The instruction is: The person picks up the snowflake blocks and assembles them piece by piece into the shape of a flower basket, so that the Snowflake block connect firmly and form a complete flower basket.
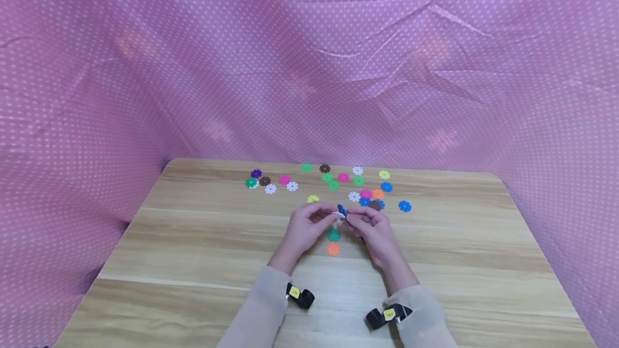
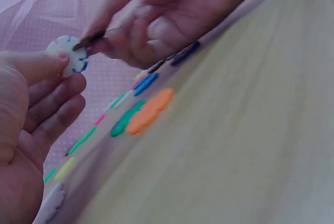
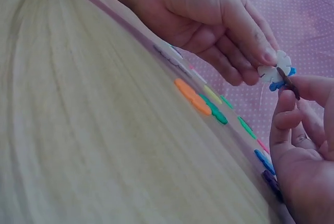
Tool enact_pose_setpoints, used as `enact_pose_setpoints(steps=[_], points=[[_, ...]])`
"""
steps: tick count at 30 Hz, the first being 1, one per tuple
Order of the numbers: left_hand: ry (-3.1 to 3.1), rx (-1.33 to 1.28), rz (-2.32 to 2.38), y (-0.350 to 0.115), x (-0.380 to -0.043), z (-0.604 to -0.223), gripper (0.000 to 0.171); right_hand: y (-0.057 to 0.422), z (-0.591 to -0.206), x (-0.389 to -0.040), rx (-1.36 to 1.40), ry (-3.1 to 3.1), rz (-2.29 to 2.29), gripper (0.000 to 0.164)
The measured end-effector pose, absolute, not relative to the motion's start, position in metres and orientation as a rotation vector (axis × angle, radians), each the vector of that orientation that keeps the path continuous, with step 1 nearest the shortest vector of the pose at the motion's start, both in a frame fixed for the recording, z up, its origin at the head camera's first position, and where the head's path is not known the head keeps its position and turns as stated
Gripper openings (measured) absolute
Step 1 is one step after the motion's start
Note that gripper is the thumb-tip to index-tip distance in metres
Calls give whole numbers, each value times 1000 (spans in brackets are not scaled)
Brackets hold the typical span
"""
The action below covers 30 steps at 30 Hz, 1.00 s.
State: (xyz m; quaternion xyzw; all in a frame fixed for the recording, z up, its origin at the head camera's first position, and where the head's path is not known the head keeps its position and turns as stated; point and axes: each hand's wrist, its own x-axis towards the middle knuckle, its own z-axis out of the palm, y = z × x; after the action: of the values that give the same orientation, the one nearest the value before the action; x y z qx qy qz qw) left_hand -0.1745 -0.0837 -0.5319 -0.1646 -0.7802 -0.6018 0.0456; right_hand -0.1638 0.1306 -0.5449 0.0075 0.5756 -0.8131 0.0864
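Both hands are raised over the table, their fingertips meeting at a small group of notched flower discs. My left hand [image 1: 303,230] pinches a white flower disc [image 2: 67,51] between thumb and fingers. The thumb and fingers of my right hand [image 1: 379,235] pinch a brown flower disc [image 3: 288,84], which stands crosswise against the white one with its edge at the slots. A blue flower disc [image 3: 276,85] shows behind the white one. Below the hands, a green disc [image 1: 333,234] and an orange disc [image 1: 333,249] lie on the table, close together.
Flower discs in several colours lie scattered along the far part of the wooden table [image 1: 193,262], such as a pink disc [image 1: 284,180], a yellow disc [image 1: 312,198] and a blue disc [image 1: 404,206] at right. A pink dotted curtain [image 1: 309,69] surrounds the table's back and sides.
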Motion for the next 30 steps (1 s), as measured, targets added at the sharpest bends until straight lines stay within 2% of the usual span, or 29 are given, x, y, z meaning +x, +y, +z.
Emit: enact_pose_setpoints(steps=[5,13,23,30], points=[[-2448,-407,-1703,-105,-180,-529,25,132,-544,-163,23,1714,-2435,28],[-2587,-293,-1405,-144,-192,-530,37,133,-545,-163,39,1690,-2492,32],[-2850,-355,-1136,-164,-191,-532,42,135,-544,-164,90,1671,-2520,27],[-2882,-352,-1073,-154,-192,-533,31,134,-544,-166,112,1640,-2570,21]])
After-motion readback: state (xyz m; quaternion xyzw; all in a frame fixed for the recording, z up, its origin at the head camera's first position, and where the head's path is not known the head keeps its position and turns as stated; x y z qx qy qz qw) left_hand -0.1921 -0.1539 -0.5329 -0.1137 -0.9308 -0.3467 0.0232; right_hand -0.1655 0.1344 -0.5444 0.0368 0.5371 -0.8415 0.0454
